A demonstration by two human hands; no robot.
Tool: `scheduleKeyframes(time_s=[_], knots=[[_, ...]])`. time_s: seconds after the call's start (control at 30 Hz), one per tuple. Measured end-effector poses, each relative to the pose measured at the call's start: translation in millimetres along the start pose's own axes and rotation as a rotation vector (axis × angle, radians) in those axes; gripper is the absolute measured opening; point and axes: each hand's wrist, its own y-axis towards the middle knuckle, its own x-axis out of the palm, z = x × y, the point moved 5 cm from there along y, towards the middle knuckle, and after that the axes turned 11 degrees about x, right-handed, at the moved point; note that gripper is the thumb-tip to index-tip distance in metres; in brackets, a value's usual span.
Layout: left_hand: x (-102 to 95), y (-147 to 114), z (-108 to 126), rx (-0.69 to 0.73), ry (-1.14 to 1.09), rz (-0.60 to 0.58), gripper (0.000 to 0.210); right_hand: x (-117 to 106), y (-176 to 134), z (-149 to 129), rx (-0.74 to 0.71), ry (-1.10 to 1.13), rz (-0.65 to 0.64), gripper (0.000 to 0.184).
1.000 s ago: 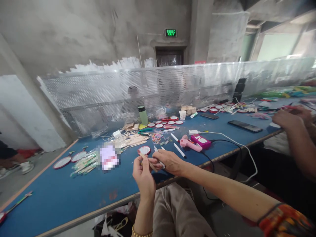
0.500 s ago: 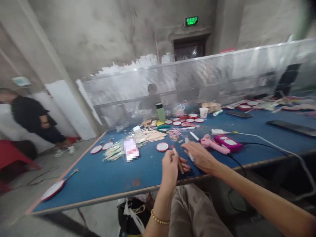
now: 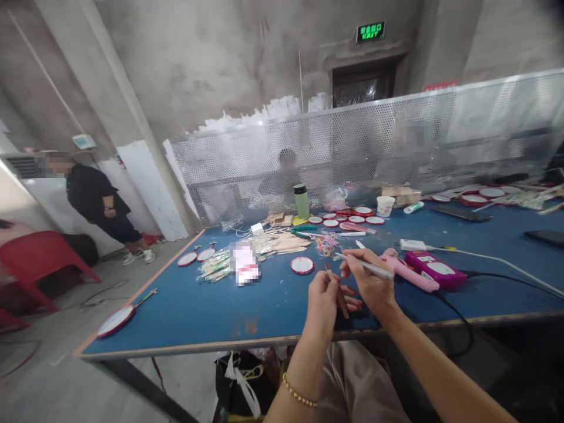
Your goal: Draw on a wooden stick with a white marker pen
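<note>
My left hand point(image 3: 324, 298) is closed around a flat, narrow wooden stick point(image 3: 342, 301) with a reddish upper end, above the table's front edge. Just to its right, my right hand point(image 3: 374, 291) grips a slim white pen point(image 3: 375, 269) like a writing tool, its tip pointing left. A round white disc with a red rim point(image 3: 302, 265) lies beyond my left hand. Behind my right hand are a tangle of small coloured bands point(image 3: 326, 244) and a pink tool shaped like a glue gun point(image 3: 416, 276).
Wooden sticks point(image 3: 288, 242), wrapped sticks point(image 3: 215, 267) and a blurred-out phone point(image 3: 245, 264) lie left. A green bottle point(image 3: 302, 202), paper cup point(image 3: 385, 207) and red-rimmed discs point(image 3: 330, 223) stand behind. A purple box point(image 3: 434, 269) with cables sits right. A person point(image 3: 99, 194) stands far left.
My right hand has risen from low over the table and now has the pen tilted in its fingers. The left hand still holds the stick. The view has swung left.
</note>
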Motion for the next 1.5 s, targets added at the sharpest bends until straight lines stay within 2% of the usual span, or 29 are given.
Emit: scheduleKeyframes(time_s=[0.2, 0.33, 0.43, 0.53, 0.7, 1.0, 1.2, 1.5], knots=[[0.6, -5, 0, 0.017, 0.021, -0.05, 0.039, -8, -9, 1, 0.016, -0.021, -0.036, 0.012], [0.2, -5, 2, 0.01, 0.034, -0.054, 0.042, -12, -7, 2, 0.059, -0.005, 0.024, 0.015], [0.7, -6, 4, -0.003, 0.042, -0.063, 0.042, -7, -6, 0, 0.08, 0.078, -0.016, 0.012], [1.4, -6, 5, -0.001, 0.03, -0.072, 0.042, -2, -12, -4, 0.084, 0.07, -0.064, 0.012], [2.0, -7, 4, 0.02, 0.04, -0.079, 0.039, -4, -23, 0, 0.11, 0.046, -0.046, 0.016], [0.0, -7, 4, 0.048, 0.06, -0.08, 0.037, -3, -25, 9, 0.018, -0.088, -0.102, 0.016], [-2.7, -4, -1, 0.052, 0.074, -0.099, 0.035, -1, -24, 16, 0.096, -0.084, -0.117, 0.017], [-3.8, -5, 0, 0.066, 0.077, -0.081, 0.034, 3, -24, 18, 0.138, -0.053, -0.133, 0.019]])
